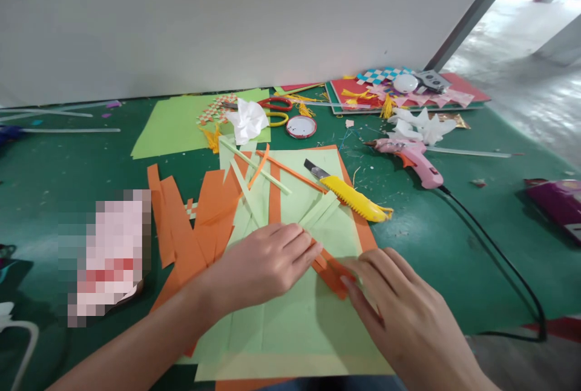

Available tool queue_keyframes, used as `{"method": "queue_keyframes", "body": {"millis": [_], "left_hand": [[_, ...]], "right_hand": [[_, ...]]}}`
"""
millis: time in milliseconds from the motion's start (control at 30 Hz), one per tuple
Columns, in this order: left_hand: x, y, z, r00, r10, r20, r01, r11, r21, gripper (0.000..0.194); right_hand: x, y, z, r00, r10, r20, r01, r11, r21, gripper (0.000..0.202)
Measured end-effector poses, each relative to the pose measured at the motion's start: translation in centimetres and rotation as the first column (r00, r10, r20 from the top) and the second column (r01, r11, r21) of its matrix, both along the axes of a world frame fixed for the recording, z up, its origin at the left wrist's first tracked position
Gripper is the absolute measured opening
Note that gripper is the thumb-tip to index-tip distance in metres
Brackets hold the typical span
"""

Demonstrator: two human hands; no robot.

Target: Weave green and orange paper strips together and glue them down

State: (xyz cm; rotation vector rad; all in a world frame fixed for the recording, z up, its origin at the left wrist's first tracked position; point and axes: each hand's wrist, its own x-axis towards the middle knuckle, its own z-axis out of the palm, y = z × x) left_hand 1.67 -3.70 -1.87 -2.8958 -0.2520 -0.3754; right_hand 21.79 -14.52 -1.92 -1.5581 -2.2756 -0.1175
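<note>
Over the pale green paper sheet [299,330], my left hand [272,258] is closed around the spot where light green paper strips [321,209] and orange paper strips [330,275] cross. Its fingertips hide the crossing. My right hand [403,306] pinches the lower right end of the orange strips between thumb and fingers. Just beyond the hands, a yellow utility knife [356,197] lies on the sheet with some blade showing. Loose thin strips [256,167] are scattered farther up the sheet.
Orange paper pieces [181,233] lie left, beside a blurred-out pink object [113,252]. Behind are scissors [276,106], crumpled tissue [247,120] and a round lid [301,127]. A pink glue gun [411,158] rests right, its black cord [499,233] trailing over the table edge.
</note>
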Motion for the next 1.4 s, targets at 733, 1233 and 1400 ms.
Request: {"method": "queue_keyframes", "body": {"millis": [733,1233,1400], "left_hand": [[0.3,-0.9,0.0,0.999,0.044,0.017,-0.044,0.999,0.001,0.022],[0.2,-0.9,-0.2,0.999,0.051,0.016,-0.051,0.998,-0.024,0.023],[0.3,-0.8,-0.1,0.999,0.046,0.019,-0.046,0.999,-0.019,0.025]], "right_hand": [[0.7,0.9,-0.3,0.998,-0.035,0.049,0.038,0.996,-0.08,0.019],[1.1,1.2,0.0,0.996,0.049,0.068,-0.045,0.997,-0.063,0.026],[3.3,0.5,0.2,0.97,0.208,0.126,-0.196,0.975,-0.1,0.026]]}}
